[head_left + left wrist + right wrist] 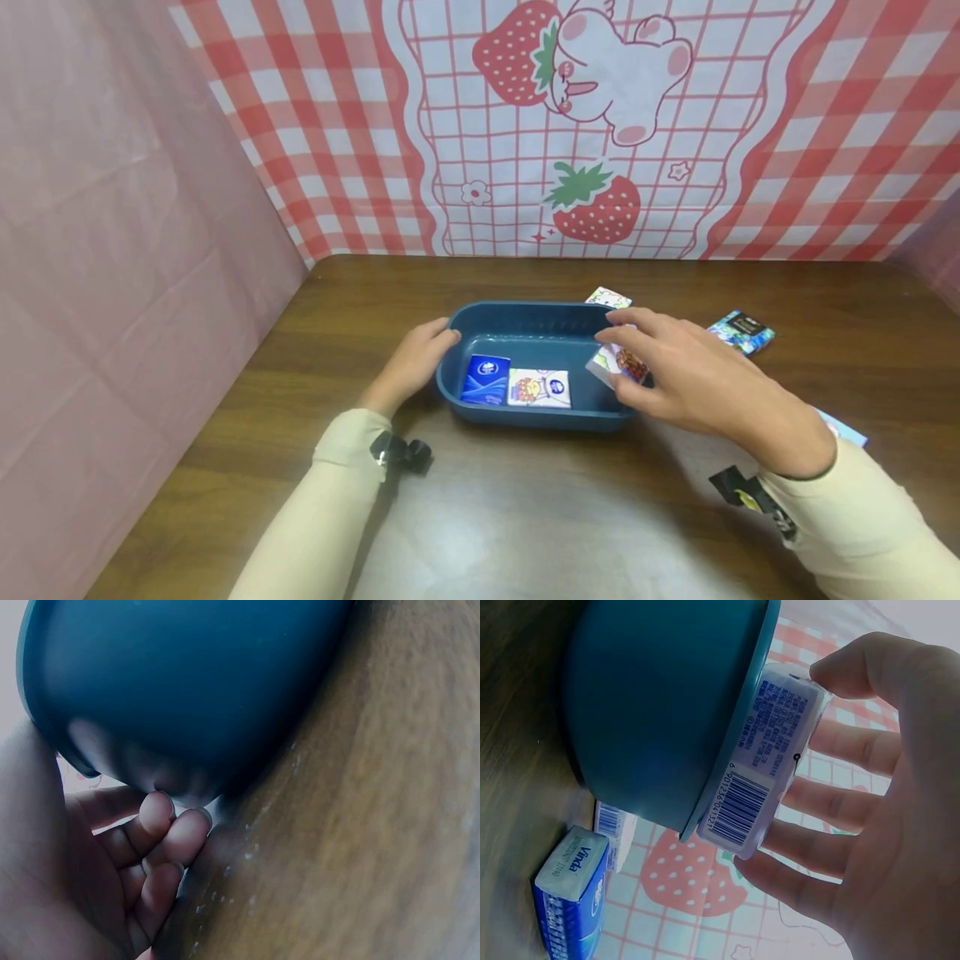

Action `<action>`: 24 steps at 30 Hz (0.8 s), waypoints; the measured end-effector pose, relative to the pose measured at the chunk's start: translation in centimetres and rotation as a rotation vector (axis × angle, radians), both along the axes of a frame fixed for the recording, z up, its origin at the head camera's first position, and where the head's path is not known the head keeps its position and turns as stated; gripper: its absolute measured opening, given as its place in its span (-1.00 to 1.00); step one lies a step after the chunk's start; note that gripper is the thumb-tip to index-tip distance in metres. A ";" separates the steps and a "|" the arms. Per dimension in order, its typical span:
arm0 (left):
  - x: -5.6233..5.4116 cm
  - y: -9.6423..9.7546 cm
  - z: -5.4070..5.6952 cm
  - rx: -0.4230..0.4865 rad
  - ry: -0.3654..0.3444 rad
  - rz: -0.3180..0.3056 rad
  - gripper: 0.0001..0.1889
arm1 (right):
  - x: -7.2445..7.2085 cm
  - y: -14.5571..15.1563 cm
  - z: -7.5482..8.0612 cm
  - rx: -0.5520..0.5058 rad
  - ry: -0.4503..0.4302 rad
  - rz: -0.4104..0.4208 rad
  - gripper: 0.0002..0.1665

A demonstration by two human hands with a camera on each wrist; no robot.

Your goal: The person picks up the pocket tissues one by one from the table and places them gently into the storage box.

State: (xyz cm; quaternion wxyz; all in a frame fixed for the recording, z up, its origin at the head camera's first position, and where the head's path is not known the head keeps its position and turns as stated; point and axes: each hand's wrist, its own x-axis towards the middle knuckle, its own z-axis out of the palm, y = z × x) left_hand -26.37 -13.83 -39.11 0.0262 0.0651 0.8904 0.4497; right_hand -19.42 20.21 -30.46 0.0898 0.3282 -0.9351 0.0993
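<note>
My left hand (408, 362) holds the left end of a dark blue plastic basin (536, 422). Its thumb hooks over the rim, and in the left wrist view the curled fingers (187, 836) sit against the outer wall. Over the basin's right end, my right hand (705, 379) grips a small pack of tissues (628, 363) between thumb and fingers. That pack shows its barcode side (754, 765) in the right wrist view, just past the rim. Inside the basin a blue tissue pack (486, 381) and a white cartoon-printed tissue pack (540, 388) lie side by side.
Behind the basin's right end lies a white patterned pack (609, 297). A blue-and-black pack (742, 332) is farther right, and a pale blue pack (843, 428) is partly hidden by my right wrist. A checked strawberry cloth (510, 183) hangs behind the wooden table (390, 279).
</note>
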 end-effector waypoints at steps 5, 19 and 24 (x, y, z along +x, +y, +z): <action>0.1 0.1 -0.1 0.010 -0.010 0.003 -0.51 | 0.1 -0.1 -0.1 -0.005 0.002 0.004 -0.42; 0.1 0.0 0.1 0.026 0.009 -0.016 -0.55 | 0.1 -0.4 -0.4 -0.033 0.085 0.046 -0.48; 0.1 0.0 0.2 0.023 0.007 -0.013 -0.55 | 0.0 -0.4 -0.7 -0.032 0.087 0.071 -0.50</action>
